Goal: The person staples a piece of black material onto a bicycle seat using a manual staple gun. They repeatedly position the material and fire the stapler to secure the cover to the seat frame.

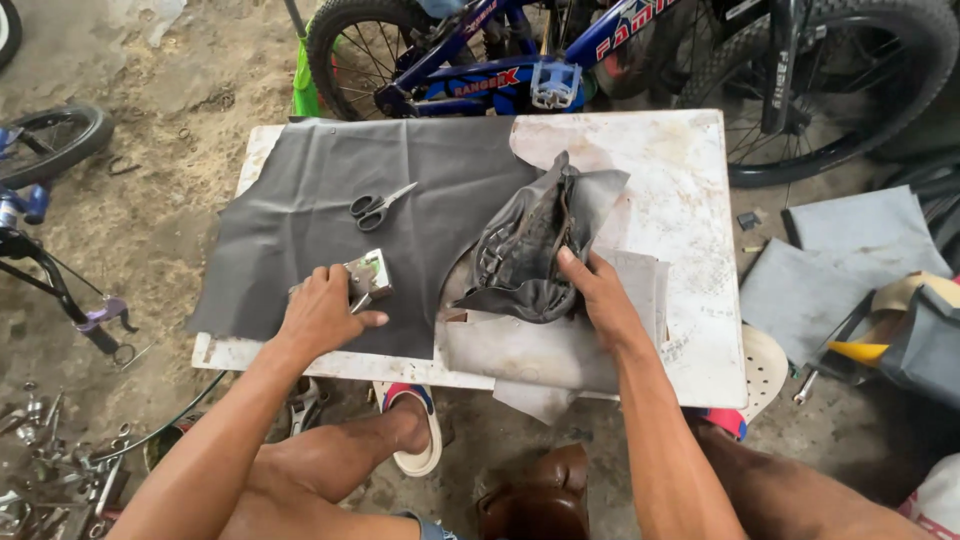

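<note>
Metal stapler (367,277) in curled left hand (322,315) fingers; right hand (598,297) fingers gripping saddle (522,250).

1. Bicycle repair workshop, informal, on a bare dirt floor (190,80).
2. Beyond the hands: blue bicycle (480,60) parked close behind the table, with a second bike's large wheel (840,90) further right.
3. Left of the left hand (320,315): another bike's wheel and handlebar (50,210), plus a pile of loose metal parts (50,470) on the ground.
4. Under the hands: worn white work table (690,200) carrying a dark vinyl sheet (300,210) and scissors (378,208).
5. Right of the right hand (600,300): grey cut material pieces (850,250) lying on the floor.
</note>
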